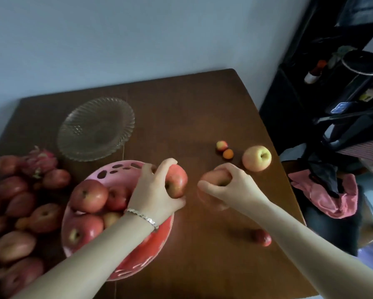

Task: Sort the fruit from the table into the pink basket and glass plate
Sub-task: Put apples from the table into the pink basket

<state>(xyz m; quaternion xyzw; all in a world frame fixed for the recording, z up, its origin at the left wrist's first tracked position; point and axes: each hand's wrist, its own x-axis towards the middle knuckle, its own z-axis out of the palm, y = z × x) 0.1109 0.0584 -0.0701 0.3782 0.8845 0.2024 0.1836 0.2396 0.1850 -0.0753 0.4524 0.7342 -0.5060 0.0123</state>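
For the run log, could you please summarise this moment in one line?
left hand: grips red apple at basket rim | right hand: grips pink apple | plate: empty | yellow apple: on table

The left forearm (90,251) and right forearm (311,240) are bare right up to the near edge of view. A thin silver bracelet (142,217) of small, wavy links sits snug on the left wrist, just behind the left hand (157,186), and catches the light. The right hand (228,184) and its wrist are bare
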